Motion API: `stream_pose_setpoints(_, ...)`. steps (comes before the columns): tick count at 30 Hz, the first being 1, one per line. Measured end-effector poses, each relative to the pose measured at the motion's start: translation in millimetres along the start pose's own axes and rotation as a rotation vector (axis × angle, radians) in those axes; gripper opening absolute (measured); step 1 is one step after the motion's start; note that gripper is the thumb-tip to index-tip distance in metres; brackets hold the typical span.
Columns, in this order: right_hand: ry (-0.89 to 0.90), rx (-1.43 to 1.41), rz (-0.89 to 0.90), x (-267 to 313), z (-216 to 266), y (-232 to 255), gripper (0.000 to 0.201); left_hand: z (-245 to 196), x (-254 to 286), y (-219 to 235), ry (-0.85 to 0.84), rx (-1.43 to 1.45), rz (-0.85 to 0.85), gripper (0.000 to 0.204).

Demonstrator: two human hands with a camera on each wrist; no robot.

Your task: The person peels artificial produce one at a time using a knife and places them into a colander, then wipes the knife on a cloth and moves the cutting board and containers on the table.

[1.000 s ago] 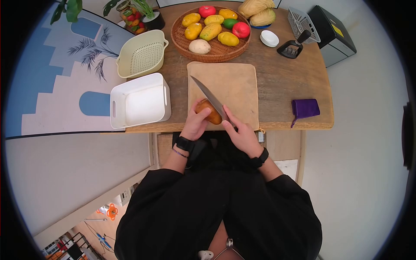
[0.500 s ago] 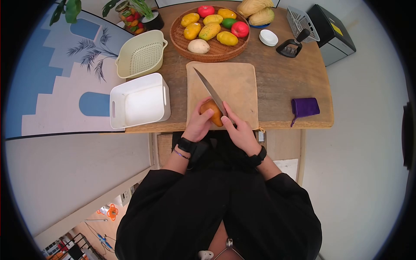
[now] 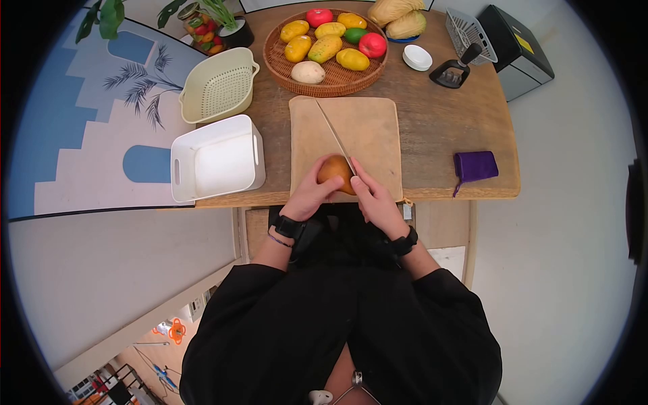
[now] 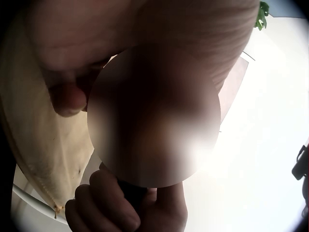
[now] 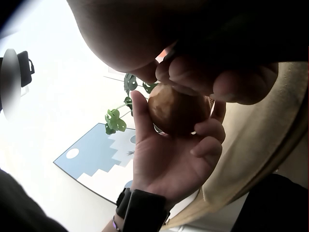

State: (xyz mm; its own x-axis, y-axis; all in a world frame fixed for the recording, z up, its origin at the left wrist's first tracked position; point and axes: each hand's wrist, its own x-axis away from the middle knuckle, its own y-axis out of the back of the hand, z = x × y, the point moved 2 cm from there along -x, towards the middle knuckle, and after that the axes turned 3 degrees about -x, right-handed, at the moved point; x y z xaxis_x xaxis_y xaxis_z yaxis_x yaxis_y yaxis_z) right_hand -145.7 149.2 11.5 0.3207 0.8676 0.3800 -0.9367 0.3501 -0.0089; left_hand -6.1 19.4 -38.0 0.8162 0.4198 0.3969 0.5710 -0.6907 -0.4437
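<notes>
A round brown-orange fruit or vegetable (image 3: 335, 173) is gripped by the left hand (image 3: 310, 192) above the near part of a tan cutting board (image 3: 364, 128). The right hand (image 3: 376, 206) holds a long knife (image 3: 332, 128) by its handle, blade pointing away across the board, its lower part against the item's right side. In the right wrist view the item (image 5: 176, 108) rests in the left hand (image 5: 174, 162), thumb and fingers around it. A blurred disc covers the middle of the left wrist view, with the right hand's curled fingers (image 4: 106, 198) below it.
A wicker tray (image 3: 331, 86) of yellow, red, green and pale produce stands behind the board. Left are a white bin (image 3: 219, 162) and a pale green colander (image 3: 219, 88). Right are a purple pouch (image 3: 476, 167), a white dish (image 3: 417, 58) and a black-handled tool (image 3: 451, 74).
The knife has swung to a steeper angle, its tip moving right, and its blade now looks thinner. The left hand has turned the item and moved slightly right with it.
</notes>
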Motion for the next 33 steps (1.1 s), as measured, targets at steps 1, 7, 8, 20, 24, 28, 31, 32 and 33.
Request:
stream_pose_setpoints(1, 0.0, 0.0, 0.0, 0.3, 0.2, 0.8, 0.053, -5.3, 2.5, -4.2, 0.0, 0.0, 0.0, 0.067)
stream_pose_setpoints(7, 0.128, 0.063, 0.023, -7.2, -15.9, 6.5, 0.053, -9.6, 0.5, -11.4, -0.239, -0.113, 0.083, 0.081)
stream_pose_setpoints(8, 0.305, 0.164, -0.033, -10.7, -21.3, 6.4, 0.054, -13.3, 3.2, -14.3, -0.209, -0.108, 0.075, 0.08)
stream_pose_setpoints(20, 0.318, 0.481, 0.046, 6.0, -1.1, 10.2, 0.058, -18.8, 9.5, -3.5, 0.026, -0.213, 0.065, 0.073)
stream_pose_setpoints(24, 0.343, 0.487, 0.024, 2.7, -5.5, 11.6, 0.057, -28.0, 12.6, -8.3, -0.079, -0.422, 0.098, 0.073)
stream_pose_setpoints(28, 0.352, 0.418, 0.016, -0.7, -5.1, 10.4, 0.056, -28.1, 11.4, -12.1, -0.064, -0.377, 0.072, 0.079)
stream_pose_setpoints(31, 0.331, 0.386, -0.025, -1.2, -4.9, 9.3, 0.055, -16.5, 1.4, -6.6, -0.27, -0.304, 0.008, 0.082)
stream_pose_setpoints(32, 0.317, 0.37, -0.033, -1.2, -4.2, 8.2, 0.055, -16.5, 0.7, -5.7, -0.261, -0.295, -0.022, 0.081)
stream_pose_setpoints(33, 0.302, 0.355, -0.041, -1.2, -4.0, 7.2, 0.055, -16.1, 0.1, -5.0, -0.252, -0.285, -0.052, 0.08)
